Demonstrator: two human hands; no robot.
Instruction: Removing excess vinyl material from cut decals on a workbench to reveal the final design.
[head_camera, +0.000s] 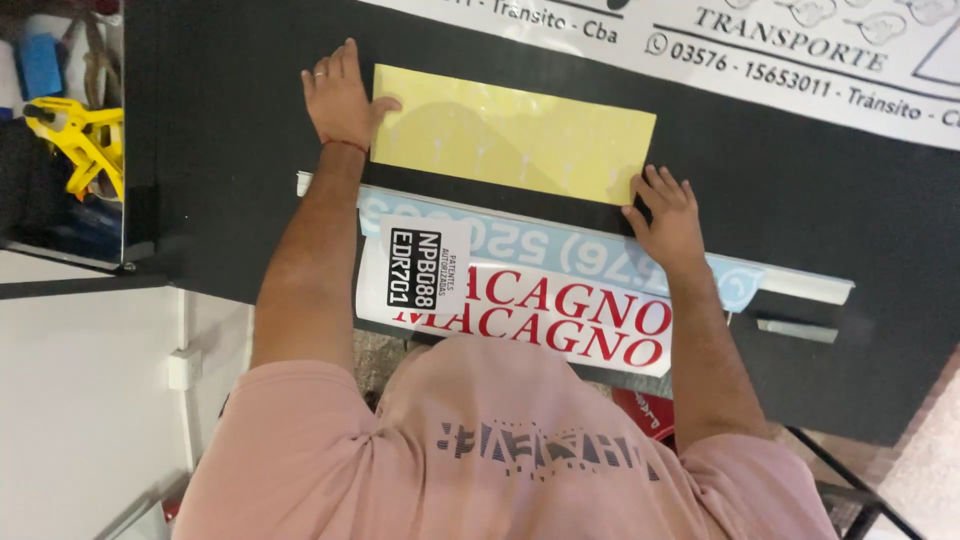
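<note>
A pale yellow rectangular sheet (510, 135) lies flat on a dark tabletop (230, 170). My left hand (338, 95), with a ring and a red thread at the wrist, rests flat at the sheet's left end, its thumb on the sheet. My right hand (665, 215) sits at the sheet's near right corner with its fingers spread and the fingertips touching the edge. Neither hand is closed around anything.
Printed stickers overlap at the table's near edge: a light blue strip (590, 250), a white one with red letters (560, 315) and a small black-and-white label (420, 265). A white banner (800, 50) covers the far right. A yellow clamp tool (85, 140) sits on a shelf at left.
</note>
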